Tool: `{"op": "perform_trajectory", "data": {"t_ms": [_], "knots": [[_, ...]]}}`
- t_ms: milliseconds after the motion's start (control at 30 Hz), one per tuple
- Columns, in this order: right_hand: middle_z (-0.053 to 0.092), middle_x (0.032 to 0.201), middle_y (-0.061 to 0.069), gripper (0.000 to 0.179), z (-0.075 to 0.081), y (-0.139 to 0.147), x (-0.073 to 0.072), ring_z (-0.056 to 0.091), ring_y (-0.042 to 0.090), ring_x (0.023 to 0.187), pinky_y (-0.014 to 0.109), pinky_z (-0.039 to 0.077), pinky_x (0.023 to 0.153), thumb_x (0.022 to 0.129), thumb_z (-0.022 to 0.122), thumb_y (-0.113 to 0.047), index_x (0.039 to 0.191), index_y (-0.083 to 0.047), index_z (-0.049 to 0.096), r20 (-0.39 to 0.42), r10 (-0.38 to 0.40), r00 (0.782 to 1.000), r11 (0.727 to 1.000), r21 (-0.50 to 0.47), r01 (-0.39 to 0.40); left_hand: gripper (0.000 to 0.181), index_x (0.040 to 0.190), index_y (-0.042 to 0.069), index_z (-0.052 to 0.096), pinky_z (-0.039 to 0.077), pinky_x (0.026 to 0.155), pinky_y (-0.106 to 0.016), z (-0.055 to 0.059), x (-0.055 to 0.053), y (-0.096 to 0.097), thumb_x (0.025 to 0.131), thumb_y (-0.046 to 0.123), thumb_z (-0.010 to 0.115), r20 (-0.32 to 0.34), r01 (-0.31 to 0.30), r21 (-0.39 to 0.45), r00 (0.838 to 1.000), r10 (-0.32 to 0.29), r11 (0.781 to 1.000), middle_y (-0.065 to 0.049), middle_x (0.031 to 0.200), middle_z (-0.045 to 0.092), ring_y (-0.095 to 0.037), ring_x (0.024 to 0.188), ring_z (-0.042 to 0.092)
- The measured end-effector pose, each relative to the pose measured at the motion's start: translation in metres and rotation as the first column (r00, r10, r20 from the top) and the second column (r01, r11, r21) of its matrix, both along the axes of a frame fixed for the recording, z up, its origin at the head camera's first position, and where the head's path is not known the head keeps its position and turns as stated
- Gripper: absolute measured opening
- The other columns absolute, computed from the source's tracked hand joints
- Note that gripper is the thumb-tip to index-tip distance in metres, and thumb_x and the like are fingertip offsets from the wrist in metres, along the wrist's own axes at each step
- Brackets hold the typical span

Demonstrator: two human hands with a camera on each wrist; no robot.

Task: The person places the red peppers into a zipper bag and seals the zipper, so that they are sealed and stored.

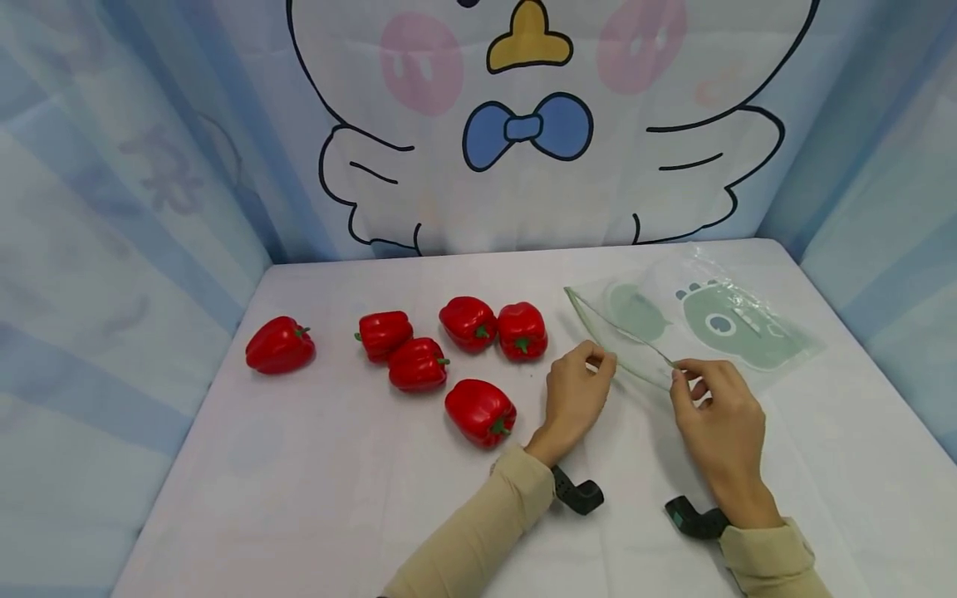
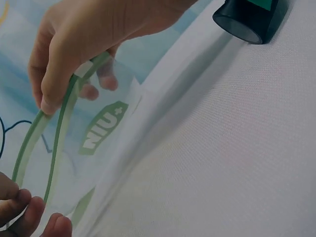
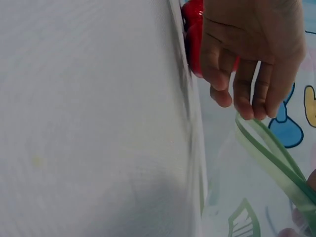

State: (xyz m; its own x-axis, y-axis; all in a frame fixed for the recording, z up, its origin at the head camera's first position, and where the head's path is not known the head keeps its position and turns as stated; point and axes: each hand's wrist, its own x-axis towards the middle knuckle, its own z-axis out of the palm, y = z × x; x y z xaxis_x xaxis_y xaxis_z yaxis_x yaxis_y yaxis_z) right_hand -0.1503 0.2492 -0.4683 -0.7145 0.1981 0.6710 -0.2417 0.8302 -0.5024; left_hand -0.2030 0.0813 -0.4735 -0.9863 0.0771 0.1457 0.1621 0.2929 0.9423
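Observation:
Between my two hands is a clear zip bag [image 1: 643,370] with a green-edged mouth and green printing. Its two rim strips stand apart, leaving a gap at the mouth. My right hand [image 1: 721,423] pinches the rim near its right end, thumb and fingers on the strip [image 2: 61,133]. At the near strip, my left hand [image 1: 579,394] pinches the edge between thumb and fingertips; those fingers also show low in the left wrist view. A red bell pepper [image 1: 481,413] lies on the white table just left of my left hand.
Several more red bell peppers lie left of the bag, among them a touching pair [image 1: 417,365] and a lone one [image 1: 280,345] at far left. The bag's body spreads flat toward the table's back right corner. A patterned curtain [image 1: 523,199] hangs behind the table [image 1: 314,498].

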Motion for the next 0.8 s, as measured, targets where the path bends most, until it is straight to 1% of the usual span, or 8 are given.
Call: {"op": "perform_trajectory", "data": {"t_ms": [67, 167, 233, 300, 400, 533, 700, 800], "knots": [[0.068, 0.088, 0.011, 0.011, -0.0006, 0.0004, -0.0002, 0.049, 0.008, 0.068, 0.008, 0.034, 0.064, 0.090, 0.073, -0.003, 0.101, -0.002, 0.076, -0.001, 0.022, 1.000, 1.000, 0.019, -0.022, 0.015, 0.096, 0.017, 0.075, 0.048, 0.065, -0.015, 0.0023, 0.0015, 0.0003, 0.103, 0.025, 0.066, -0.073, -0.006, -0.049, 0.997, 0.002, 0.999, 0.003, 0.090, 0.073, 0.000, 0.073, 0.060], [0.068, 0.088, 0.010, 0.013, -0.0008, 0.0009, -0.0010, 0.048, 0.009, 0.068, 0.009, 0.035, 0.064, 0.090, 0.074, -0.002, 0.102, -0.002, 0.076, -0.001, 0.062, 0.998, 0.997, 0.055, -0.062, 0.013, 0.103, 0.014, 0.076, 0.047, 0.074, -0.013, 0.0053, 0.0032, 0.0016, 0.103, 0.023, 0.067, -0.157, 0.008, -0.092, 0.987, -0.022, 0.996, 0.000, 0.098, 0.074, -0.008, 0.086, 0.064], [0.067, 0.089, 0.010, 0.013, -0.0009, 0.0011, -0.0013, 0.048, 0.011, 0.068, 0.011, 0.035, 0.063, 0.089, 0.075, -0.002, 0.103, -0.002, 0.076, 0.004, 0.083, 0.997, 0.993, 0.081, -0.083, 0.014, 0.105, 0.013, 0.078, 0.047, 0.078, -0.013, 0.0060, 0.0032, 0.0026, 0.103, 0.022, 0.067, -0.190, 0.018, -0.117, 0.981, -0.040, 0.993, -0.001, 0.101, 0.075, -0.014, 0.093, 0.066], [0.067, 0.087, 0.009, 0.013, -0.0015, 0.0008, -0.0015, 0.048, 0.011, 0.067, 0.012, 0.035, 0.062, 0.089, 0.076, -0.002, 0.103, -0.002, 0.076, 0.015, 0.102, 0.995, 0.989, 0.104, -0.103, 0.015, 0.106, 0.012, 0.079, 0.047, 0.082, -0.014, 0.0056, 0.0028, 0.0033, 0.102, 0.022, 0.068, -0.195, 0.023, -0.128, 0.980, -0.048, 0.991, -0.001, 0.102, 0.075, -0.017, 0.097, 0.066], [0.065, 0.085, 0.008, 0.014, -0.0032, 0.0001, -0.0014, 0.049, 0.012, 0.066, 0.014, 0.036, 0.060, 0.088, 0.077, -0.001, 0.102, -0.003, 0.076, 0.031, 0.132, 0.991, 0.982, 0.135, -0.135, 0.017, 0.107, 0.013, 0.080, 0.048, 0.083, -0.015, 0.0040, 0.0021, 0.0036, 0.102, 0.024, 0.068, -0.151, 0.031, -0.116, 0.987, -0.048, 0.993, -0.001, 0.104, 0.077, -0.015, 0.097, 0.067], [0.067, 0.086, 0.005, 0.015, -0.0048, -0.0010, -0.0015, 0.052, 0.011, 0.065, 0.014, 0.038, 0.059, 0.087, 0.078, 0.000, 0.102, -0.006, 0.077, 0.045, 0.177, 0.983, 0.968, 0.174, -0.183, 0.021, 0.110, 0.013, 0.080, 0.049, 0.080, -0.015, 0.0025, 0.0009, 0.0029, 0.102, 0.029, 0.068, -0.064, 0.042, -0.071, 0.997, -0.047, 0.997, -0.002, 0.106, 0.078, -0.007, 0.092, 0.067], [0.070, 0.090, 0.002, 0.018, -0.0048, -0.0029, -0.0021, 0.056, 0.012, 0.065, 0.017, 0.043, 0.058, 0.085, 0.079, 0.001, 0.101, -0.008, 0.078, 0.047, 0.221, 0.974, 0.948, 0.226, -0.225, 0.024, 0.108, 0.013, 0.080, 0.049, 0.074, -0.015, -0.0003, -0.0034, 0.0035, 0.101, 0.033, 0.069, 0.031, 0.048, 0.009, 0.998, -0.049, 0.999, 0.000, 0.099, 0.079, 0.001, 0.084, 0.063], [0.070, 0.090, 0.001, 0.019, -0.0046, -0.0038, -0.0017, 0.057, 0.012, 0.065, 0.019, 0.044, 0.057, 0.084, 0.080, 0.000, 0.100, -0.009, 0.078, 0.048, 0.223, 0.974, 0.943, 0.244, -0.228, 0.023, 0.104, 0.011, 0.080, 0.049, 0.073, -0.016, -0.0034, -0.0065, 0.0049, 0.100, 0.031, 0.071, 0.066, 0.043, 0.059, 0.997, -0.047, 0.997, -0.001, 0.094, 0.079, 0.004, 0.081, 0.061]]}}
